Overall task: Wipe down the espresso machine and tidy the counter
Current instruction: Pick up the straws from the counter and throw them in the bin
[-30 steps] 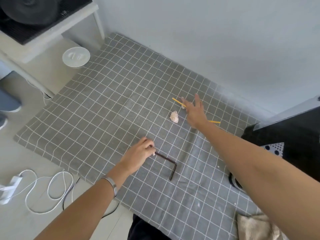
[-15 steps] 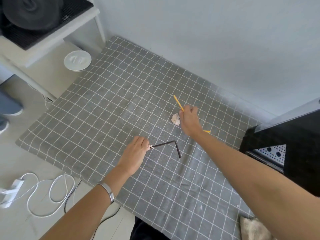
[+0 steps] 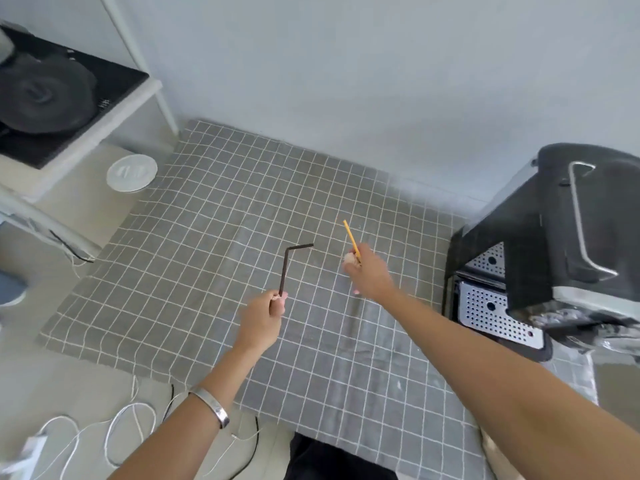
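Observation:
My left hand (image 3: 263,318) grips the lower end of a bent black straw (image 3: 285,268), held upright above the grey checked cloth (image 3: 207,271). My right hand (image 3: 369,275) is closed around a yellow straw (image 3: 351,239) that sticks up and away, with a pale crumpled scrap pressed in the fingers beside it. The black espresso machine (image 3: 568,237) stands at the right edge of the cloth, its perforated metal drip tray (image 3: 491,313) facing me, a little to the right of my right hand.
A white round lid (image 3: 131,173) lies on the counter at the back left. A white shelf with a black tray and dark round object (image 3: 45,102) stands at far left. White and black cables (image 3: 128,434) trail along the near edge.
Both hands have lifted off the cloth. The black straw now stands upright in my left hand. The yellow straw and the crumpled scrap have left the cloth in my right hand. The view swung right, showing the machine.

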A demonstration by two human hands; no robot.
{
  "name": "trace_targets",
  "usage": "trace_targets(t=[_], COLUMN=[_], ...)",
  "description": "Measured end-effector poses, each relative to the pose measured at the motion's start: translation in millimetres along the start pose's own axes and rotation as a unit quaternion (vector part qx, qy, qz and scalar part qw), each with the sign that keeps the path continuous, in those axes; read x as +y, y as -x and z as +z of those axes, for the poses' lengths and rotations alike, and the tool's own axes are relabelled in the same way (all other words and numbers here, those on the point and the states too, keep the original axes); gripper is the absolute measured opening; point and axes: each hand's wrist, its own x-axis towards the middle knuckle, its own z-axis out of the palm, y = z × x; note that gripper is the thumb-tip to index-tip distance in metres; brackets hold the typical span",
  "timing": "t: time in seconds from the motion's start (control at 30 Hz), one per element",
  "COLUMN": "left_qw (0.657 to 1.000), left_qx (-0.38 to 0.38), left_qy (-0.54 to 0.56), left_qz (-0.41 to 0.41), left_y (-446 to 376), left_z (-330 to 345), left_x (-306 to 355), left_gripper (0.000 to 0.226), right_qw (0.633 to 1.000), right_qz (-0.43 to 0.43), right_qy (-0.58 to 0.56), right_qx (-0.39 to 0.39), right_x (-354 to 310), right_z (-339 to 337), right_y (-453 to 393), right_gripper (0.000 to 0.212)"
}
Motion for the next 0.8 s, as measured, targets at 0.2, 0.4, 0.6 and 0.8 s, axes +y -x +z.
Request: trace_targets(t=[0.2, 0.4, 0.6, 0.8], left_qw=[0.984, 0.953, 0.926, 0.894], left_qx=[-0.123, -0.274, -0.369, -0.448], left_qy=[0.129, 0.126, 0.080, 0.013], left_qz=[-0.020, -0.025, 0.012, 0.000], left_y=[52, 131, 209, 276], left_z=[55, 145, 254, 364], left_x=[65, 116, 189, 254], left_gripper=[0.023, 0.024, 0.014, 0.024], right_qw=[0.983, 0.955, 0.873, 0.732], right_qz=[0.084, 0.151, 0.248, 0.321], right_qy=[-0.164, -0.256, -0.412, -0.586], right_qx=[-0.015, -0.006, 0.079, 0.133], right_x=[50, 146, 263, 381], right_z=[-45, -96, -155, -195], right_y=[108, 227, 343, 411], right_gripper=[0.024, 0.025, 0.017, 0.026])
